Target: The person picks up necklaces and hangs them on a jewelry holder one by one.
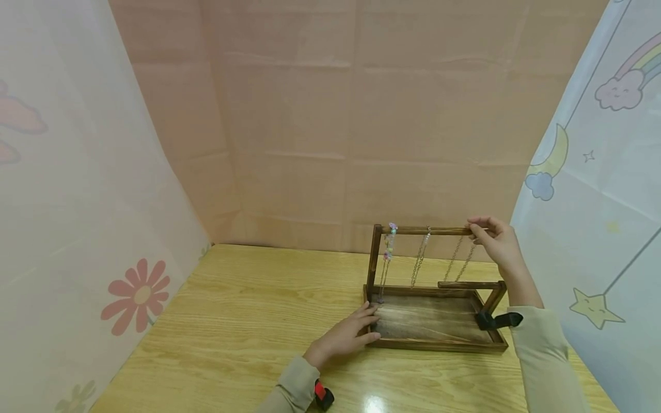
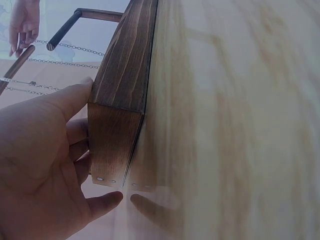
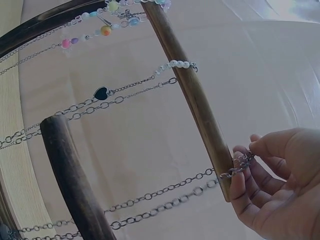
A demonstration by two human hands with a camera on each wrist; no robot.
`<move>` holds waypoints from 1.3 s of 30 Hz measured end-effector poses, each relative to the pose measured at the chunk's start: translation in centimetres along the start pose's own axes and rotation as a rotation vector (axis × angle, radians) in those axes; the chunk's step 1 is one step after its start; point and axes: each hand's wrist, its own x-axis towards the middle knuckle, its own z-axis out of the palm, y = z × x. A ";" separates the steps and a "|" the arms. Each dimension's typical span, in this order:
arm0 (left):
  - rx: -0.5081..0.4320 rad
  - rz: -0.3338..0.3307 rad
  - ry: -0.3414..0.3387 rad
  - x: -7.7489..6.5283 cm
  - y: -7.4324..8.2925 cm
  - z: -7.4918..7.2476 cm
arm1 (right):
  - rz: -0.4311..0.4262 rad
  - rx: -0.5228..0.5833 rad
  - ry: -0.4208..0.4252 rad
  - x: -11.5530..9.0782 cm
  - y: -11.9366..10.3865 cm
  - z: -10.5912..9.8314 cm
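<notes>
A dark wooden jewelry stand has a shallow tray, a long upper bar and a shorter lower bar. At the upper bar's free right end, my right hand pinches a metal chain necklace that loops over the bar. Left of it hang a chain necklace with white beads and a dark heart, then a colorful beaded necklace. My left hand rests on the tray's left front corner, its fingers spread against the wood.
The stand is on a light wood-grain table. A tan backdrop rises behind it, with a flower-printed sheet on the left and a star-printed sheet on the right. The short bar sits below the right hand.
</notes>
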 end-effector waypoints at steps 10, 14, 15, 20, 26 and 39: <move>0.018 0.010 0.005 0.0 0.1 0.0 | -0.020 -0.006 0.008 -0.5 0.1 0.5; 0.017 0.008 0.002 0.0 0.2 -0.1 | -0.026 0.001 0.008 -0.7 0.1 0.6; 0.018 0.008 0.003 0.0 0.2 -0.1 | -0.026 -0.001 0.007 -0.7 0.2 0.6; 0.013 0.005 0.003 -0.1 0.2 -0.1 | -0.025 -0.012 -0.001 -1.2 0.3 0.8; 0.016 0.005 -0.005 -0.2 0.2 -0.1 | -0.018 -0.019 -0.009 -1.8 0.9 0.8; 0.007 -0.004 -0.009 0.0 -0.1 0.1 | -0.034 0.204 -0.075 -2.6 1.8 0.7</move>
